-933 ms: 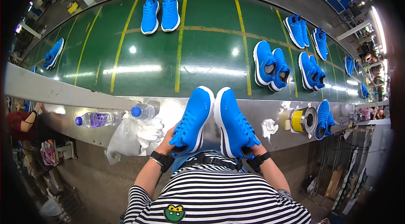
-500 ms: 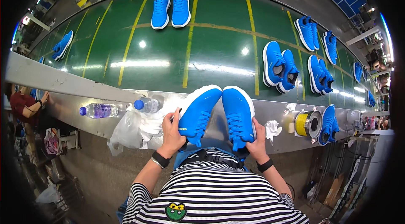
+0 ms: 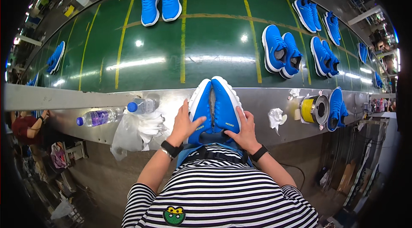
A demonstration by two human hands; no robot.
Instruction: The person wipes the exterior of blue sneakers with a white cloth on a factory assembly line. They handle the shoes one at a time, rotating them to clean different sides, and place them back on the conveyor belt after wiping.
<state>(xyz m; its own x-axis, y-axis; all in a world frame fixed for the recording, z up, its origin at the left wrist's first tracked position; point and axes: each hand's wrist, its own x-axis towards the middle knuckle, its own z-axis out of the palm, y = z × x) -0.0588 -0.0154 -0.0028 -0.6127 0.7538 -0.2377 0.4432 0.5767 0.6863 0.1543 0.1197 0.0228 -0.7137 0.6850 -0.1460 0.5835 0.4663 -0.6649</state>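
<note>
In the middle of the picture, we see blue shoes (image 3: 224, 108) with dull tops that look like cloth, and smooth white soles (image 3: 234, 95). Across the top, the green belt (image 3: 216, 37) is so smooth and shiny that lights glow in it. Below that, the grey bench (image 3: 262, 104) is shiny metal. At left, we see a clear plastic bottle (image 3: 98, 117) and a thin, crinkly plastic bag (image 3: 127, 135). At right are scrunched white paper (image 3: 276, 117) and a metal tin (image 3: 314, 110). At the bottom, the striped shirt (image 3: 214, 193) is dull cloth.
</note>
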